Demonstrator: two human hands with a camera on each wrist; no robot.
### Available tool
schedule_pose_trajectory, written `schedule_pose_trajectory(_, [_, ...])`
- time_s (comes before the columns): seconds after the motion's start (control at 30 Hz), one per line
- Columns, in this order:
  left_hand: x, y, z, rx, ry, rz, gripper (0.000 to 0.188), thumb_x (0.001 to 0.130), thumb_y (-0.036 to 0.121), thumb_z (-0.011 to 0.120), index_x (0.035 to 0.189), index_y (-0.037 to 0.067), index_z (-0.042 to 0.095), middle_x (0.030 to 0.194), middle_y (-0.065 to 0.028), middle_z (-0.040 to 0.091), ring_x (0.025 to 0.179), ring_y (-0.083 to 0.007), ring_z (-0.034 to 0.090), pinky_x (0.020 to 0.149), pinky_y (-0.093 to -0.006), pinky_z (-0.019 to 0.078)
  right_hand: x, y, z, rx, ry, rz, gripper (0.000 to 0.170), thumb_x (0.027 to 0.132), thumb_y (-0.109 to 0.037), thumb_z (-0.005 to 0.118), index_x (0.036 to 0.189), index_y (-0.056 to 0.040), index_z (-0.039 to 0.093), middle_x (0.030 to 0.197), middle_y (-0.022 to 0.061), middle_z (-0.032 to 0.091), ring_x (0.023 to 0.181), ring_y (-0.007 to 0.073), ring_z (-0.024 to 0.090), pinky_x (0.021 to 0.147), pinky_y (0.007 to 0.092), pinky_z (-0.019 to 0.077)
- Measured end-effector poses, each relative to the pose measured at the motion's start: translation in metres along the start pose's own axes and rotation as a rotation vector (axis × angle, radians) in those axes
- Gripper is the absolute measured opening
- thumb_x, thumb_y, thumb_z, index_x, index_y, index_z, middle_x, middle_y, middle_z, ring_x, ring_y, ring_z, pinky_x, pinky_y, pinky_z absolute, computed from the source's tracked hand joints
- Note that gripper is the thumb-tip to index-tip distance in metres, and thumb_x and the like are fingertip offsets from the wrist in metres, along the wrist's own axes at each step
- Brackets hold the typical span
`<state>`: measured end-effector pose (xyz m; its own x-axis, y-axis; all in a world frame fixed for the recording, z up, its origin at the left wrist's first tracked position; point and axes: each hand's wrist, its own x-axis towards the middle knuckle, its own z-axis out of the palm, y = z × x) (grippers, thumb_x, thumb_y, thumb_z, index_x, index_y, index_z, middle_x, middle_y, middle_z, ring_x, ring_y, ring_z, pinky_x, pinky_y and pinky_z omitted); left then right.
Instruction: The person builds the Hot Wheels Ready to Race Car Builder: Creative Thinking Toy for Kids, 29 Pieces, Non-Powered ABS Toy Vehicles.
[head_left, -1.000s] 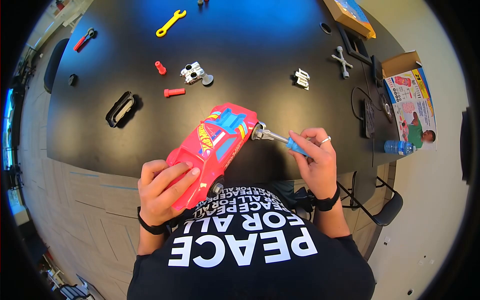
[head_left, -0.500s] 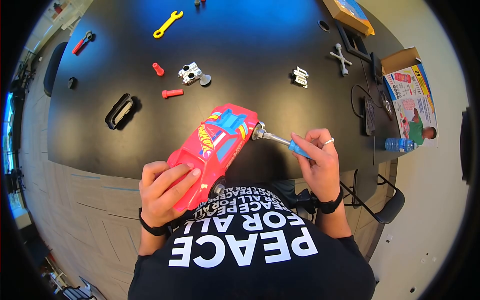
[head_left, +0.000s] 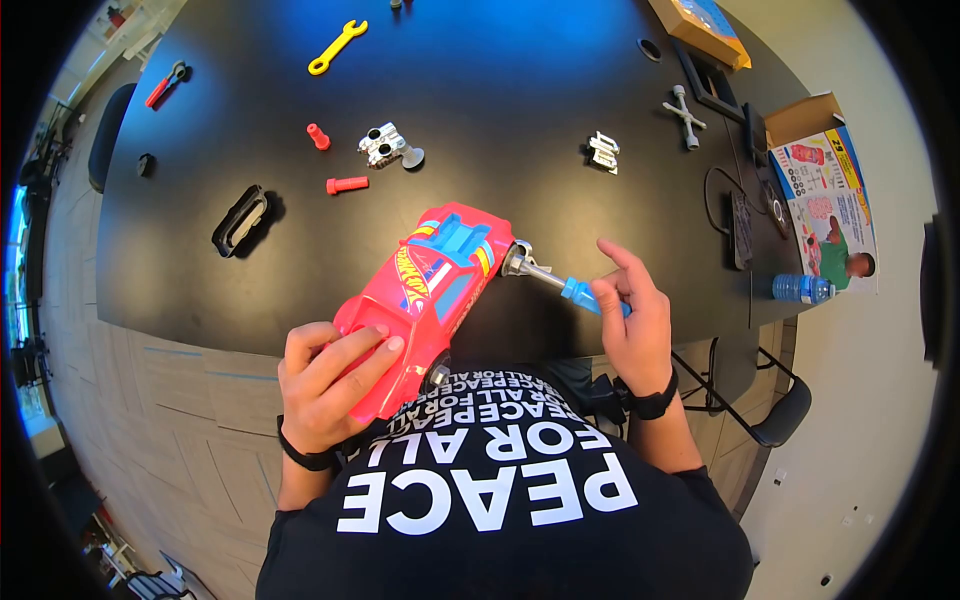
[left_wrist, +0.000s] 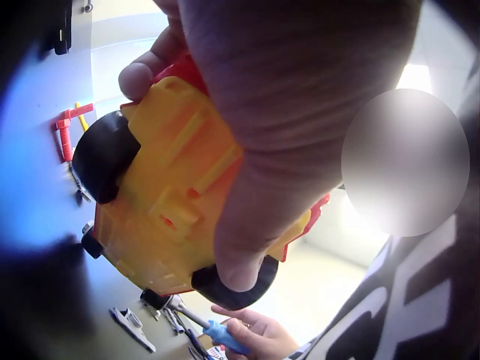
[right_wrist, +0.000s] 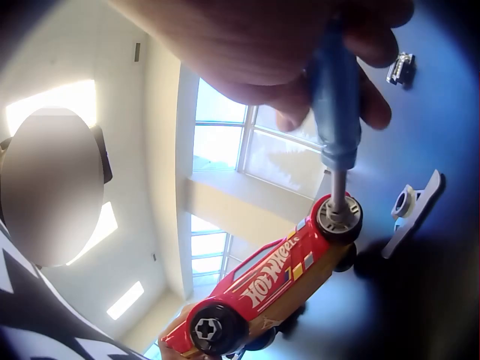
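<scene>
A red Hot Wheels toy car (head_left: 432,275) with a yellow underside (left_wrist: 154,176) is held up at the near table edge, tilted. My left hand (head_left: 325,385) grips one end, fingers over the red top; its thumb (left_wrist: 240,276) lies against a black wheel. From the other end's wheel (right_wrist: 354,225) sticks a toy screwdriver (head_left: 580,292), its silver shaft meeting the hub. My right hand (head_left: 640,335) holds the blue handle (right_wrist: 335,112) between thumb and curled fingers, index finger raised. Another wheel (right_wrist: 217,330) shows a silver nut at its centre.
Beyond the car lie red bolts (head_left: 348,184), a silver engine piece (head_left: 383,145), a black frame-like part (head_left: 240,222) and a yellow wrench (head_left: 338,47). Rightward are a small silver part (head_left: 603,152), a grey cross wrench (head_left: 684,118), a water bottle (head_left: 802,289) and a printed box (head_left: 820,190).
The right hand's index finger has lifted off the blue handle and straightened, and the hand has turned slightly. The screwdriver stays at the wheel; the left hand and car hardly move.
</scene>
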<state>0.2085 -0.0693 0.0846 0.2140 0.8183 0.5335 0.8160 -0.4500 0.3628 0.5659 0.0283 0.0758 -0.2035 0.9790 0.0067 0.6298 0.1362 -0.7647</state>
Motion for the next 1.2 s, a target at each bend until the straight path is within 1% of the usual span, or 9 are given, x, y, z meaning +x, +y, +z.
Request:
schedule_pose_trajectory(0.13, [-0.001,-0.001,0.0,0.004,0.002,0.002,0.051,0.072,0.019,0.094,0.122,0.018,0.086,0.121,0.002,0.08,0.097,-0.0245,0.059,0.078,-0.0347,0.0552,0.0,-0.009,0.003,-0.115,0.07,-0.132,0.069,0.1,-0.015,0.084,0.16,-0.0015,0.053,0.105,0.0104,0.075,0.083,0.0225,0.068,0.073,0.0342,0.0539])
schedule_pose_trajectory(0.2, [-0.001,0.0,0.0,0.0,-0.005,-0.007,0.05,0.073,0.02,0.094,0.122,0.018,0.086,0.121,0.0022,0.08,0.097,-0.0245,0.059,0.078,-0.0349,0.0551,-0.003,0.0,0.009,0.182,0.053,-0.014,0.07,0.1,-0.013,0.084,0.161,0.0,0.052,0.106,0.0092,0.074,0.083,0.0176,0.068,0.076,0.0324,0.0547])
schedule_pose_trajectory(0.33, [-0.001,-0.001,0.001,-0.004,0.008,-0.002,0.05,0.072,0.02,0.094,0.122,0.018,0.086,0.121,0.0025,0.08,0.096,-0.0243,0.059,0.077,-0.0348,0.055,-0.002,-0.004,0.008,0.065,0.06,-0.022,0.067,0.102,-0.01,0.082,0.161,0.0007,0.051,0.101,0.0098,0.075,0.083,0.016,0.07,0.079,0.031,0.0557])
schedule_pose_trajectory(0.5, [-0.001,-0.001,0.001,-0.002,0.002,0.003,0.049,0.073,0.02,0.094,0.122,0.019,0.086,0.12,0.0029,0.08,0.096,-0.0238,0.059,0.076,-0.0343,0.0547,-0.003,0.001,0.015,0.267,0.071,0.036,0.067,0.103,-0.008,0.079,0.163,0.0007,0.049,0.1,0.0103,0.075,0.085,0.0142,0.069,0.08,0.0293,0.0549])
schedule_pose_trajectory(0.83, [-0.003,0.0,0.003,-0.003,0.01,0.005,0.049,0.073,0.022,0.094,0.121,0.019,0.086,0.12,0.0034,0.08,0.096,-0.0232,0.059,0.075,-0.0334,0.0543,-0.005,0.005,0.012,0.252,-0.026,0.08,0.072,0.102,-0.015,0.083,0.163,0.0026,0.048,0.105,0.0099,0.076,0.083,0.0121,0.066,0.077,0.0286,0.0534])
schedule_pose_trajectory(0.9, [-0.003,-0.001,0.003,-0.003,0.004,0.009,0.049,0.073,0.023,0.094,0.121,0.019,0.087,0.12,0.0035,0.08,0.096,-0.0231,0.059,0.074,-0.0331,0.054,-0.004,-0.007,0.009,0.075,0.029,0.003,0.069,0.103,-0.014,0.081,0.162,0.003,0.049,0.099,0.0092,0.076,0.081,0.0117,0.066,0.076,0.0276,0.0529])
schedule_pose_trajectory(1.0, [-0.003,0.0,0.003,-0.002,0.005,0.011,0.049,0.073,0.024,0.094,0.121,0.019,0.087,0.12,0.0036,0.08,0.096,-0.0231,0.059,0.074,-0.0328,0.0537,-0.005,0.004,0.012,0.214,-0.036,0.142,0.065,0.103,-0.015,0.081,0.159,0.0039,0.053,0.093,0.0082,0.077,0.078,0.0118,0.068,0.075,0.0272,0.0531])
schedule_pose_trajectory(1.1, [-0.002,0.0,0.002,-0.006,0.006,0.007,0.049,0.073,0.025,0.094,0.121,0.019,0.087,0.12,0.0035,0.08,0.096,-0.0232,0.059,0.074,-0.0329,0.0536,-0.005,-0.007,0.018,0.169,0.091,-0.015,0.058,0.104,-0.014,0.079,0.155,0.0049,0.058,0.083,0.0078,0.077,0.075,0.0127,0.069,0.075,0.0287,0.0543])
schedule_pose_trajectory(1.2, [-0.003,0.0,0.003,-0.009,0.006,0.007,0.049,0.073,0.024,0.095,0.121,0.019,0.087,0.12,0.0034,0.08,0.096,-0.0232,0.059,0.074,-0.0332,0.0536,-0.005,0.003,0.017,0.225,-0.006,0.067,0.054,0.105,-0.015,0.079,0.152,0.005,0.061,0.082,0.0075,0.078,0.073,0.0133,0.07,0.074,0.0295,0.0544])
